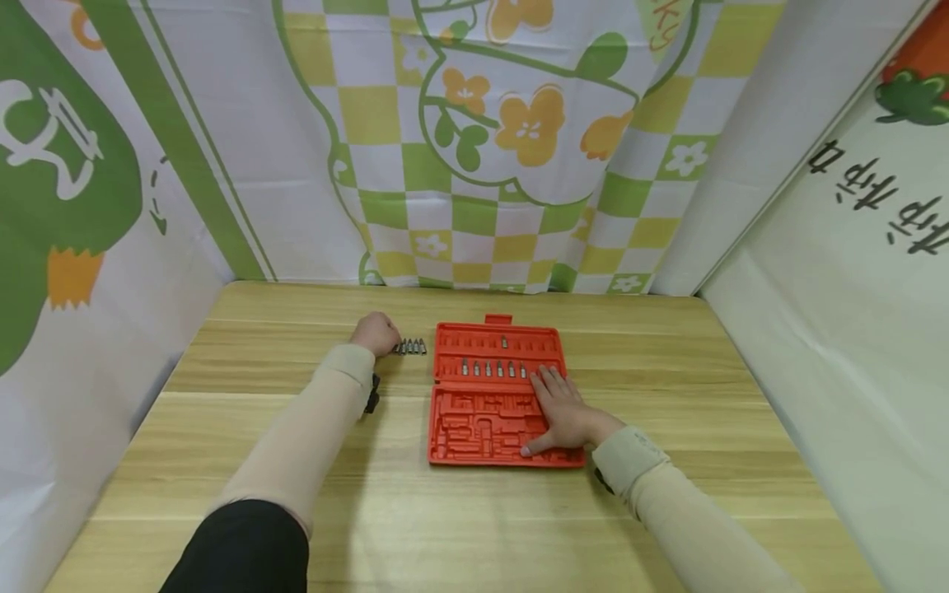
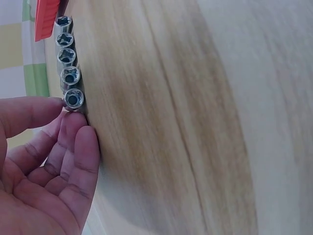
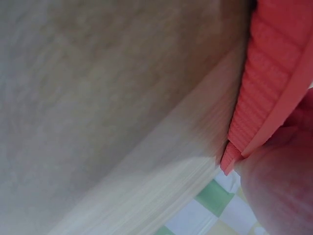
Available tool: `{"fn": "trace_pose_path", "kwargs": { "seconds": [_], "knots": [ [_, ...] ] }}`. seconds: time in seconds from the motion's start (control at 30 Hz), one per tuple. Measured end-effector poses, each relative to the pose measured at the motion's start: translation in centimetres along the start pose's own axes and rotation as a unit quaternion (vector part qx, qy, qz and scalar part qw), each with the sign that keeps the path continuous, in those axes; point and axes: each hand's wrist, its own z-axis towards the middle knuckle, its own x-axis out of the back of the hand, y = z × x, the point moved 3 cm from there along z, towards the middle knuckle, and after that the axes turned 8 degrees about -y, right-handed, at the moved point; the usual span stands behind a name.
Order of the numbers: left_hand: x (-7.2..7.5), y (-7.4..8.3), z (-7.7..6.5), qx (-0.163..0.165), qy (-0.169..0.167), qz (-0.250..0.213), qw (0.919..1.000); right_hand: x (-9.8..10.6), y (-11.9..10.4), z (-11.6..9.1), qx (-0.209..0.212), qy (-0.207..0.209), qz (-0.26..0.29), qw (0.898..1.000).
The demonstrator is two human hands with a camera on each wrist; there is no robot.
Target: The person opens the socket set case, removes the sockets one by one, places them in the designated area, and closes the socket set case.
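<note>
A row of several small metal sockets [image 1: 417, 347] stands on the table to the left of an open red plastic case [image 1: 482, 428]. My left hand [image 1: 375, 333] is at the row's left end; in the left wrist view its thumb and fingertips pinch the nearest socket [image 2: 73, 99], whose hollow end shows. Spread across the case's right side, my right hand [image 1: 565, 414] rests with straight fingers on the lid and its thumb on the lower half. Several sockets [image 1: 488, 369] sit along the lid's lower row, and a single socket [image 1: 504, 342] is in its upper row.
The wooden table [image 1: 460, 527] extends around the case. Behind it hangs a checked curtain [image 1: 474, 222], with printed white sheets at the left and right sides. A red latch tab [image 1: 498, 319] sticks out from the case's far edge.
</note>
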Motion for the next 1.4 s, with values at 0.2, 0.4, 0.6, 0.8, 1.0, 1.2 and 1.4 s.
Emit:
{"fn": "trace_pose_path", "kwargs": {
  "seconds": [0.2,0.4,0.6,0.8,1.0,1.2,1.4],
  "knots": [
    [0.0,-0.2,0.3,-0.001,0.003,0.003,1.0000,0.0,-0.1,0.0,0.008,0.000,0.005,1.000],
    [0.1,-0.1,0.2,0.005,0.000,0.005,1.0000,-0.1,0.0,0.1,0.006,0.000,0.004,1.000],
    [-0.1,0.9,-0.1,0.022,0.001,-0.008,0.9997,-0.1,0.1,0.1,0.001,0.003,0.006,1.000],
    [-1.2,2.0,0.2,0.043,-0.008,-0.012,0.9990,0.1,-0.1,-0.1,0.006,0.007,0.010,1.000],
    [-1.8,3.1,0.2,0.049,-0.028,0.028,0.9980,0.2,-0.4,-0.4,0.009,0.010,0.011,1.000],
    [-1.8,3.2,0.2,0.046,-0.036,0.044,0.9973,0.2,-0.4,-0.4,0.009,0.011,0.011,1.000],
    [-1.6,2.5,0.6,0.046,-0.040,0.029,0.9977,0.2,-0.4,-0.4,0.008,0.013,0.010,1.000]
  ]
}}
